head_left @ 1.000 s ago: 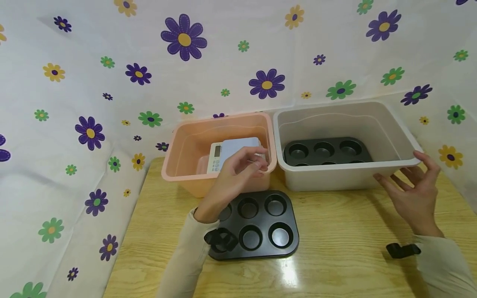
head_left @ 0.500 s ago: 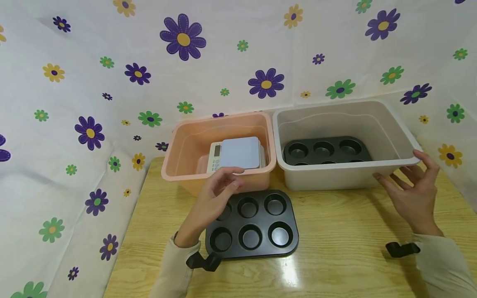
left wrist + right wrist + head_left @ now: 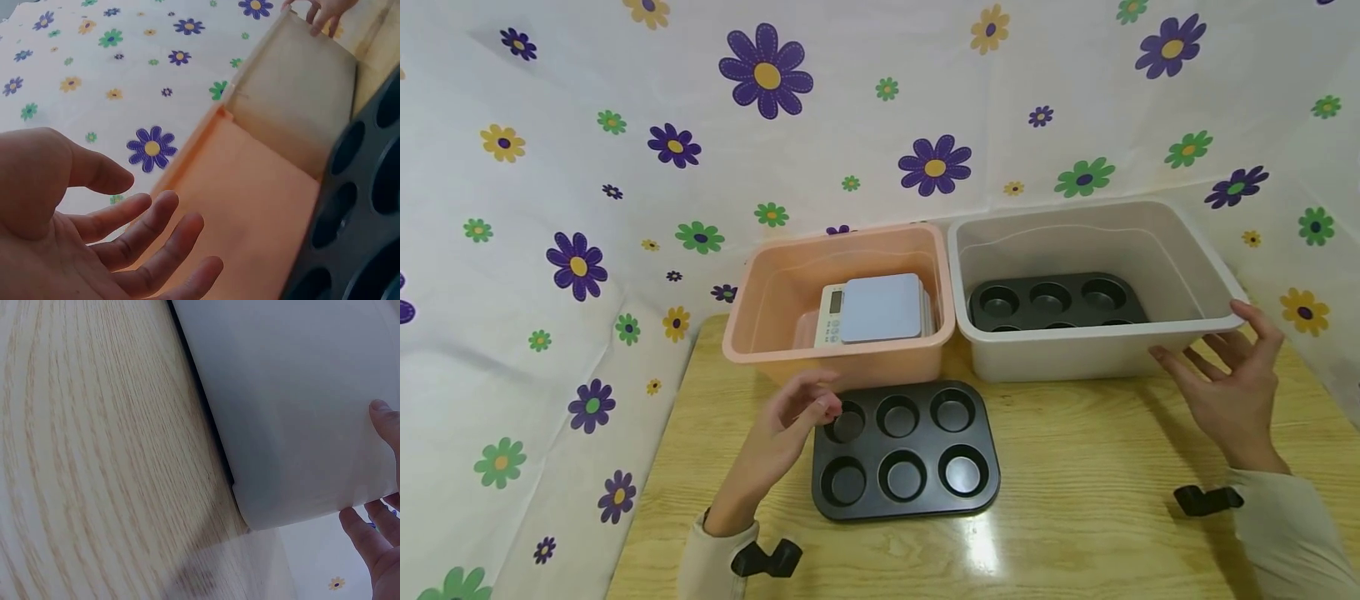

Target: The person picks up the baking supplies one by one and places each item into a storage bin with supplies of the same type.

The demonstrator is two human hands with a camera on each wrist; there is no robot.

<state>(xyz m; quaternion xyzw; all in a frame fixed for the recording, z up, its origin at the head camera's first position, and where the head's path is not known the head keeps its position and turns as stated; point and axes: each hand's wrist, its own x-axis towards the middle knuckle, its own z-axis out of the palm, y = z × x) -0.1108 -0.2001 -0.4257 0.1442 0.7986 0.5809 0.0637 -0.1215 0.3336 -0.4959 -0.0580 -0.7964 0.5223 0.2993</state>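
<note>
My right hand [image 3: 1236, 400] holds the front right corner of a light grey plastic bin [image 3: 1060, 360], its thumb on the front wall and its fingers round the side. In the right wrist view the thumb [image 3: 385, 417] lies against the bin's smooth wall. Inside that bin sits a black muffin tin [image 3: 1078, 312]. My left hand [image 3: 775, 440] holds nothing, with fingers loosely bent, over the left edge of another black muffin tin [image 3: 928, 446] on the table. A peach bin [image 3: 880, 365] stands behind that tin and contains a kitchen scale [image 3: 880, 308] with a pale blue plate.
The two bins stand side by side on a wood-grain table [image 3: 1075, 517]. Behind and to the left hangs a white flower-print sheet [image 3: 850, 125]. The front muffin tin lies close before the peach bin.
My left hand has drawn back from over the peach bin, down and to the left, uncovering the scale and most of the front muffin tin. The right hand stays at the grey bin's corner.
</note>
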